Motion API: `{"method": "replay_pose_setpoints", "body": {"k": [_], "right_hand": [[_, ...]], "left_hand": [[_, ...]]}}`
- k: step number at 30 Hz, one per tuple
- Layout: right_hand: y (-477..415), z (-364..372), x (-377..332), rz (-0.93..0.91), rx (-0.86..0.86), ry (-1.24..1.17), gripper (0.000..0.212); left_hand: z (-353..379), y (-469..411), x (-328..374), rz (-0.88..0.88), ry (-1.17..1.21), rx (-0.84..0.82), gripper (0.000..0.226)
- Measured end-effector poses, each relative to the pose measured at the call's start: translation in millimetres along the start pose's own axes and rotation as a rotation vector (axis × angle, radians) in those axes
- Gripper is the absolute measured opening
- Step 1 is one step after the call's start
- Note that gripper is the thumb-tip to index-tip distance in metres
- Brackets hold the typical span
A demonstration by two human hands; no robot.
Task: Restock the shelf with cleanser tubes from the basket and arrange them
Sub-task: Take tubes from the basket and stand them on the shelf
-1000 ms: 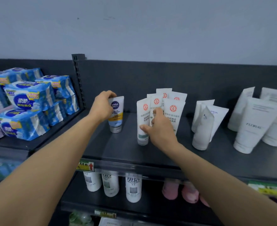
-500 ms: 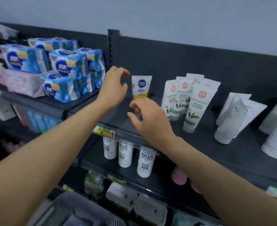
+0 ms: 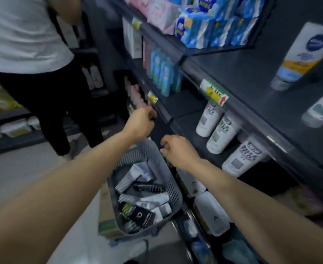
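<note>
Fingers [image 3: 150, 114] of our left hand [image 3: 139, 123] are loosely curled and hold nothing. The fingers [image 3: 164, 148] of our right hand [image 3: 179, 152] are loosely curled too, and they are empty as well. Both hands hang in the air, near each other but not touching. The left hand is up by the front edge of a lower shelf. The right hand is just above the far end of the basket [image 3: 174, 185].

The basket is grey with slits in its walls. It sits low down, right beside the bottom of the shelves. Inside it we see the cleanser tubes [image 3: 133, 175], white and grey, lying in a heap with some dark boxes [image 3: 140, 215]. The picture is blurry, so we cannot count them.

Up on the right is the dark shelf [image 3: 242, 69]. One white tube with a blue dot and a yellow band [image 3: 303, 54] stands on it, cap down. Another pale tube [image 3: 320, 111] peeks in at the right edge. A green and yellow price tag [image 3: 214, 92] with a red arrow sticks to the front of this shelf. Under it, three white tubes [image 3: 223, 135] stand in a row on the next shelf down.

Blue packs [image 3: 210, 21] are stacked high on the shelf to the left of the tube shelf. Another person in a white shirt [image 3: 23, 31] and black trousers stands in the aisle on our left.
</note>
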State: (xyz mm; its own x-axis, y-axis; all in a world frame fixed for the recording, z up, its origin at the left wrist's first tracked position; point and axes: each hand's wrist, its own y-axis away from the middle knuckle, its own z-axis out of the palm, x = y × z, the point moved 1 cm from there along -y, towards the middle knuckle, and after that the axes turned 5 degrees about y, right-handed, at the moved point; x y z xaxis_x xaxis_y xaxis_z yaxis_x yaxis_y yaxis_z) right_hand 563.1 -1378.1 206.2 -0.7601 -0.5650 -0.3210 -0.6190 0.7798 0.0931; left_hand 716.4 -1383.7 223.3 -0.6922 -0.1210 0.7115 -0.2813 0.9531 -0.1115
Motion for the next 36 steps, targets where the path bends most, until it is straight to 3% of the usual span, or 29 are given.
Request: {"method": "replay_pose_setpoints", "body": {"k": [6, 11, 23, 33, 36], "right_hand": [[-0.5, 92.0, 7.1, 0.070, -0.309, -0.052, 0.013], [-11.4, 149.7, 16.2, 0.108, -0.484, -0.022, 0.020], [-41.8, 267.6, 63.7, 0.210, -0.652, 0.070, 0.035], [-62.4, 340.5, 96.9, 0.132, -0.905, 0.229, 0.065], [-68.2, 351.6, 97.4, 0.064, -0.915, 0.330, 0.057]], "left_hand": [[37.8, 62.4, -110.4, -0.310, -0.120, -0.306, 0.010], [73.4, 87.5, -163.0, -0.450, -0.151, -0.442, 0.033], [156.9, 91.1, -250.4, -0.419, -0.501, -0.756, 0.033], [221.2, 85.7, -299.8, -0.336, -0.592, -1.024, 0.044], [230.3, 79.7, -304.9, -0.339, -0.603, -1.042, 0.044]]}}
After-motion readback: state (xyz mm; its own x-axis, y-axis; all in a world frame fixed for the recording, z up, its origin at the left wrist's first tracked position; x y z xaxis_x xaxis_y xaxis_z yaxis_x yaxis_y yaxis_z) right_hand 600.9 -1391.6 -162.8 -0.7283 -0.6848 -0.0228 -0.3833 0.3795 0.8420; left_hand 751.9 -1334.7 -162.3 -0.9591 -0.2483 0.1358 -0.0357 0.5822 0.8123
